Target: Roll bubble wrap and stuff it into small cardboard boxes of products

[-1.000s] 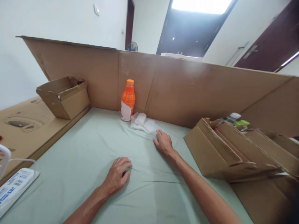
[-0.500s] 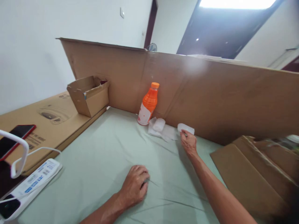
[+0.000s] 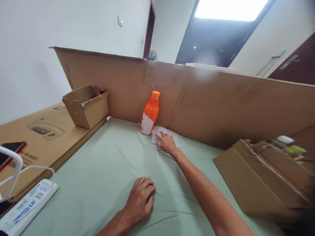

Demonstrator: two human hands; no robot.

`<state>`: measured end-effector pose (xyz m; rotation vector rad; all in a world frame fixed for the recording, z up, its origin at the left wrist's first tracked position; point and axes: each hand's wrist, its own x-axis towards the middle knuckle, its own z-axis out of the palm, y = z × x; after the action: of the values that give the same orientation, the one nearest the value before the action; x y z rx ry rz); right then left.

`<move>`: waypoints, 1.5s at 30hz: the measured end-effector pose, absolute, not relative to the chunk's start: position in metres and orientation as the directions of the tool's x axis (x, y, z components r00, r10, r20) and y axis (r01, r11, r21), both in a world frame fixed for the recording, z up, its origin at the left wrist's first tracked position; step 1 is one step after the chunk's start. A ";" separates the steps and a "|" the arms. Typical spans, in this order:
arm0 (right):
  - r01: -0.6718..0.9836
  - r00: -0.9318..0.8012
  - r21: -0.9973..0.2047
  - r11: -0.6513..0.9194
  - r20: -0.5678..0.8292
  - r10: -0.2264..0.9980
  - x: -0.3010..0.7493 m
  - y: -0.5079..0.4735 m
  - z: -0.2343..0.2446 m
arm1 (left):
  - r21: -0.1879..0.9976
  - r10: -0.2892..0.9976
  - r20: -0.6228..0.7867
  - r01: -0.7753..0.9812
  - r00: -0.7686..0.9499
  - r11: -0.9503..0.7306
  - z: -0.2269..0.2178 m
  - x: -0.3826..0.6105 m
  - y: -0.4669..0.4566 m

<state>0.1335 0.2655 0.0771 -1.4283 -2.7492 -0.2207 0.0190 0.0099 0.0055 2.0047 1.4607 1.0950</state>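
My right hand reaches forward with its fingers spread over a thin, whitish, tissue-like sheet, pressing on it. The sheet's layers are partly hidden under the fingers. Just left of it stands a bottle with an orange cap, orange contents and a white label, close to the cardboard wall. Nearer to me, my left hand rests on the pale green cloth, fingers curled and thumb slightly apart. Nothing shows in it.
A tall cardboard panel borders the back. At the left are a small open box, a flat carton, a phone and a white power strip. To the right sits a carton holding a white-capped container.
My right hand has moved left from the cardboard wall, where it pinched a white folded piece, to the sheet by the bottle; its fingers are now spread. My left hand stays put. The view has shifted slightly.
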 end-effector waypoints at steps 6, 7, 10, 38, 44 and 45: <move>0.759 -0.649 0.152 0.633 0.113 0.752 0.137 0.250 0.086 | 0.721 0.917 0.385 0.586 0.104 -0.369 0.000 0.022 0.012; 0.753 -0.658 0.143 0.642 0.155 0.737 0.144 0.242 0.084 | 0.721 0.912 0.402 0.586 0.081 -0.370 -0.001 0.022 0.012; 0.703 -0.691 0.052 0.710 0.285 0.664 0.165 0.207 0.061 | 0.694 0.881 0.473 0.630 -0.035 -0.348 0.003 0.020 0.012; 0.436 -0.602 -0.304 0.847 0.601 0.525 0.162 0.137 -0.005 | 0.061 0.803 0.581 0.991 -0.134 0.122 0.166 -0.194 0.018; 0.373 -0.293 -0.614 0.695 0.633 0.717 0.187 0.121 0.023 | 0.118 0.761 0.637 0.959 0.125 -0.257 0.150 -0.112 -0.109; 0.353 -0.280 -0.664 0.659 0.597 0.752 0.195 0.113 0.029 | 0.143 0.761 0.635 0.949 0.131 -0.282 0.150 -0.101 -0.126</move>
<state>0.1947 0.1128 0.0291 -0.8712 -1.8840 0.5046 -0.1010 -0.1264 0.1505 2.5653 2.0200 1.0899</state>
